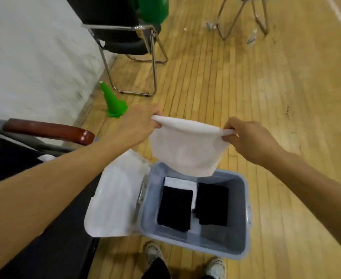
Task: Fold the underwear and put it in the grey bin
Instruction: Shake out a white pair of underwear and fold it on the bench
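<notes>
Both forearms reach up-frame; left hand (139, 122) and right hand (250, 137) each grip the white underwear (187, 148), unfolded, stretched above the grey bin (244, 200); dropped now, it lands unfolded.

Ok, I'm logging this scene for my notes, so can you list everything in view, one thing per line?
white underwear: one, white, held stretched above the bin's far end
grey bin: one, grey, on the floor
folded dark garments: two, dark, side by side inside the bin
folded white garment: one, white, under the dark ones
white lid: one, white, against the bin's left side
cone: one, green, on the floor by the white cloth
chairs: two, metal-legged, further off
armrest: one, brown, at left
shoes: two, white, bottom edge
left hand: grips the underwear's left corner
right hand: grips its right corner
</notes>
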Motion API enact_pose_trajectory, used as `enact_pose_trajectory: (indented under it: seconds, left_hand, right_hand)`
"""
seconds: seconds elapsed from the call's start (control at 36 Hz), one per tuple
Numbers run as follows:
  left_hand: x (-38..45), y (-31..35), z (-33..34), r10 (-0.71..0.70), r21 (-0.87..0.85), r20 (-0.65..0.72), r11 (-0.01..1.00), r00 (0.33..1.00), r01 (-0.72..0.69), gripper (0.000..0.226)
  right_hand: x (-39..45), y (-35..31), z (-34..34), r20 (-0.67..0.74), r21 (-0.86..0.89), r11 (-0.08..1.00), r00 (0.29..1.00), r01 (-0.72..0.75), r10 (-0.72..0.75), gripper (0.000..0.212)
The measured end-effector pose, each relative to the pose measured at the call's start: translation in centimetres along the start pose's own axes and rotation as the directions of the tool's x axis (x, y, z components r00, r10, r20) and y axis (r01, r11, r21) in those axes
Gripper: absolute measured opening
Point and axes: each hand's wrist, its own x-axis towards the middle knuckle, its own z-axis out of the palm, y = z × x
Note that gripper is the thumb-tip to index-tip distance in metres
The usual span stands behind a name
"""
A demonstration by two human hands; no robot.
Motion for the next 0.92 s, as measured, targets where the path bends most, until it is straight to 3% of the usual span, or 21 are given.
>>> enact_pose_trajectory:
  seconds: [0.22,0.36,0.5,0.67,0.72,0.78,0.92]
  left_hand:
    - [-0.2,-6.9,21.1,0.004,-0.074,0.190,0.997,0.982,0.010,0.006]
    - [-1.0,-8.9,32.5,0.124,-0.049,0.184,0.992,0.975,-0.117,0.009]
    - [-3.5,-11.0,42.9,0.207,-0.022,0.281,0.978,0.937,-0.210,0.020]
    - [-9.8,-11.6,50.9,0.227,-0.033,0.535,0.968,0.814,-0.248,0.015]
    - [-12.3,-11.2,51.9,0.183,0.008,0.630,0.970,0.754,-0.242,0.020]
    - [-13.8,-10.9,52.5,0.129,0.013,0.668,0.983,0.732,-0.185,0.021]
    - [-13.0,-10.4,55.7,0.038,0.028,0.690,0.997,0.723,-0.079,0.024]
  right_hand:
    - [0.4,11.2,17.9,0.151,-0.004,0.991,0.979,-0.135,0.134,0.003]
    - [-1.1,18.2,27.9,0.189,-0.064,0.985,0.967,-0.162,0.171,0.012]
    - [-4.5,23.3,36.3,0.293,-0.141,0.968,0.925,-0.206,0.240,0.012]
    - [-10.5,25.2,42.7,0.568,-0.250,0.937,0.747,-0.244,0.346,0.015]
    - [-12.4,25.4,43.5,0.669,-0.232,0.933,0.652,-0.274,0.358,0.021]
    - [-13.3,25.3,43.7,0.716,-0.208,0.929,0.600,-0.305,0.357,0.029]
    - [-11.6,25.6,44.5,0.677,-0.271,0.886,0.579,-0.377,0.454,0.025]
